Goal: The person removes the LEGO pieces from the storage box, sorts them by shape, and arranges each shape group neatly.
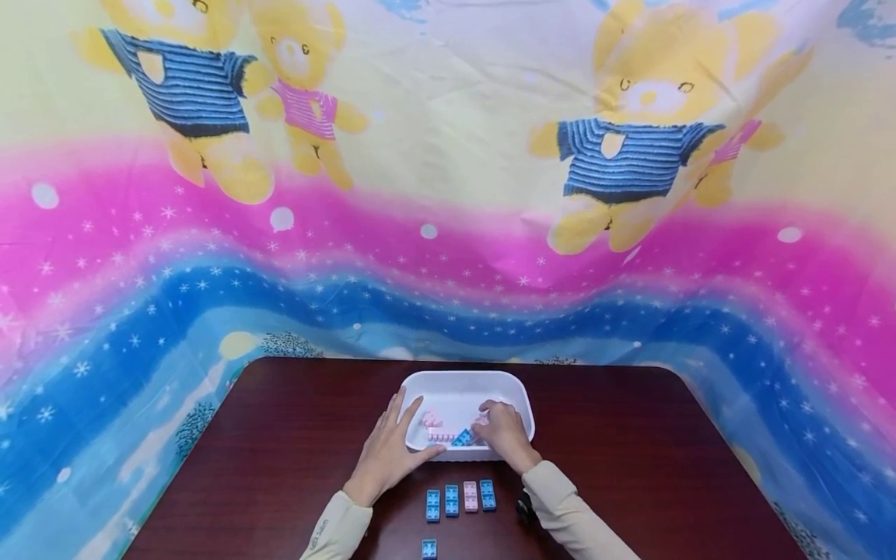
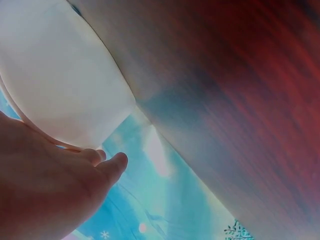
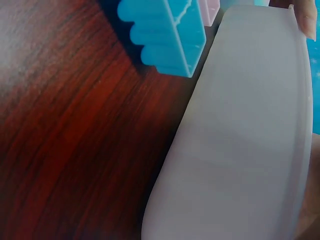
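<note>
A white plastic tray (image 1: 462, 383) holds pink building blocks (image 1: 432, 420) and a blue building block (image 1: 463, 438). My left hand (image 1: 392, 451) rests at the tray's left end, fingers spread and fairly straight, thumb lying across the near rim. In the left wrist view that hand (image 2: 55, 180) lies along the tray's rim. Reaching over the near right side, my right hand (image 1: 507, 434) has its fingers bent inside the tray and pinches a pink building block (image 1: 481, 419), mostly covered by the fingers.
In front of the tray stands a row of upright blocks, with blue blocks (image 1: 433, 505) and a pink block (image 1: 470, 496). A separate blue block (image 1: 429, 549) lies nearer me. The dark wooden table (image 1: 630, 451) ends at a bear-print curtain (image 1: 455, 257).
</note>
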